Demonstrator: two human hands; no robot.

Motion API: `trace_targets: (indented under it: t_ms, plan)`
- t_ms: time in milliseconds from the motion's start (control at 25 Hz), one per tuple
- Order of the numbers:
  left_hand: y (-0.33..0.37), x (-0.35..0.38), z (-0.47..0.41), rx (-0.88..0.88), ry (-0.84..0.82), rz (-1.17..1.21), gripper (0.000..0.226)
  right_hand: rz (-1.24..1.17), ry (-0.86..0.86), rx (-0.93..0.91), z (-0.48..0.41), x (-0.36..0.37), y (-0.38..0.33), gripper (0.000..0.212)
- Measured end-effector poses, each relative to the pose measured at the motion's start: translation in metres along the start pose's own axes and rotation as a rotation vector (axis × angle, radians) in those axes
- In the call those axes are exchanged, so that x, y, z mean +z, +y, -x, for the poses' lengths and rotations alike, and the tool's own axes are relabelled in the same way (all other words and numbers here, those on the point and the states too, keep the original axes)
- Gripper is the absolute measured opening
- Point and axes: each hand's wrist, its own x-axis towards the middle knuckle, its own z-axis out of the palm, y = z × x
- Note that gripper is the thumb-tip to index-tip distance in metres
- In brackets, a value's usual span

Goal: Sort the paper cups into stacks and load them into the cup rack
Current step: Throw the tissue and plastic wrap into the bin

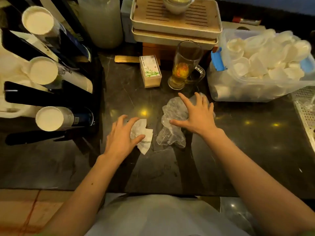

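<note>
At the far left, a black cup rack (20, 97) is holding three stacks of paper cups on their sides, white bases facing the camera: the top stack (38, 20), the middle stack (43, 70) and the bottom stack (49, 118), each lying in its own slot. Just behind the rack, a tall frosted container (102, 21) is standing on the dark stone counter (119, 167). Toward the middle, the person's left hand (122, 133) is curling thumb and fingers around a crumpled white napkin (144, 135), which is resting on the counter. Beyond it, a small toothpick box (150, 72) with a green bamboo print is standing upright, and further back two pale trays (175, 26) are sitting stacked, with white bowls on the upper one. Just right of the box, a glass mug (184, 65) is holding a little amber tea. In front of the mug, the right hand (196, 116) is pressing down on a crumpled clear plastic bag (172, 133), its fingers spread and fairly straight, gripping nothing. The two hands are working near each other but apart. At the right, a clear plastic bin (230, 92) with a blue latch (217, 59) is brimming with loose white cups (259, 65), heaped unsorted; their material is too blurred to tell. A perforated metal tray (305, 113) is showing at the right edge.
</note>
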Motion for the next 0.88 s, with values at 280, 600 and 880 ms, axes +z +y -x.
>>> trace_targets:
  t_ms: [280, 600, 880]
  plan:
    - [0.008, 0.028, -0.001, -0.052, 0.005, 0.052, 0.050, -0.066, -0.091, -0.108, -0.007, 0.018, 0.012, 0.083]
    - [0.004, 0.036, 0.001, 0.019, 0.107, 0.170, 0.034, -0.243, -0.019, -0.178, 0.012, 0.036, 0.002, 0.044]
    - [0.013, 0.020, 0.019, 0.101, 0.192, 0.214, 0.031, -0.276, 0.132, -0.187, 0.054, 0.021, -0.010, 0.041]
